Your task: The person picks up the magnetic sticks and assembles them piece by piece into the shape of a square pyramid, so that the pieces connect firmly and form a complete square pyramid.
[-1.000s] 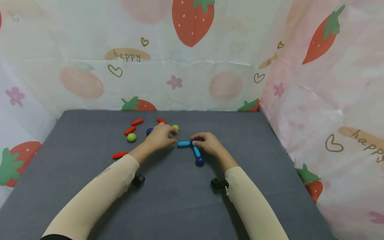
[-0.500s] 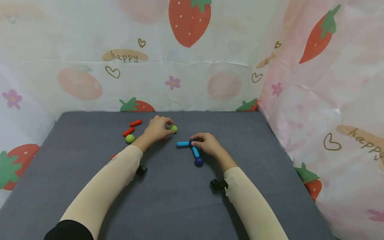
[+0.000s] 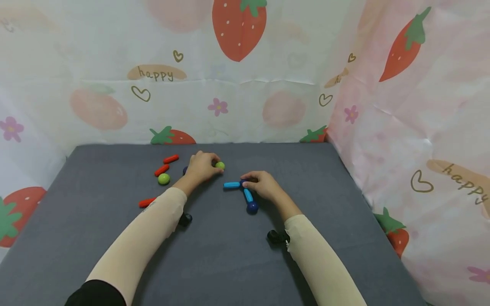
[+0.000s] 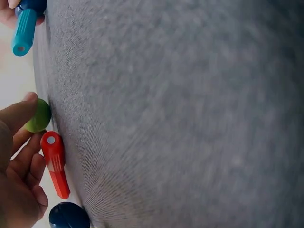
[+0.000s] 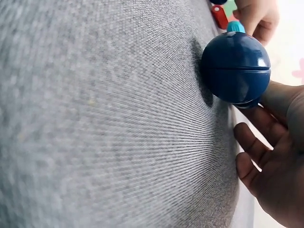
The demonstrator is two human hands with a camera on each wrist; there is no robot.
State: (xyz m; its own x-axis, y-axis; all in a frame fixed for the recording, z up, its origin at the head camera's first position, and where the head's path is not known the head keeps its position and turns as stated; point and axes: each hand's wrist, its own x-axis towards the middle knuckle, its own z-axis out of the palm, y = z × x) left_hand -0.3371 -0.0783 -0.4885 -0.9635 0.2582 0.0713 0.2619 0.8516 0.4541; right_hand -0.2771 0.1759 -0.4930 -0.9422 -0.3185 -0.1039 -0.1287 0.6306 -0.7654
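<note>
My left hand [image 3: 201,167] pinches a green ball [image 3: 220,165] between thumb and fingers at the back of the table. In the left wrist view a red magnetic rod [image 4: 55,164] lies just by those fingers, with a dark blue ball [image 4: 69,216] beyond it. My right hand [image 3: 265,185] holds a dark blue ball [image 3: 242,182] that joins two light blue magnetic rods. One rod [image 3: 231,185] points left; the other rod [image 3: 248,195] runs toward me and ends in a second dark blue ball [image 3: 252,207], large in the right wrist view.
Left of my left hand lie two red rods [image 3: 171,159] and another green ball [image 3: 163,179]. A further red rod [image 3: 146,202] is partly behind my left sleeve. The grey cloth-covered table [image 3: 222,263] ends at a printed curtain [image 3: 237,102] behind and at the right.
My left hand has moved back from beside the left-pointing rod to the green ball and now pinches it. My right hand keeps its hold on the joined blue pieces.
</note>
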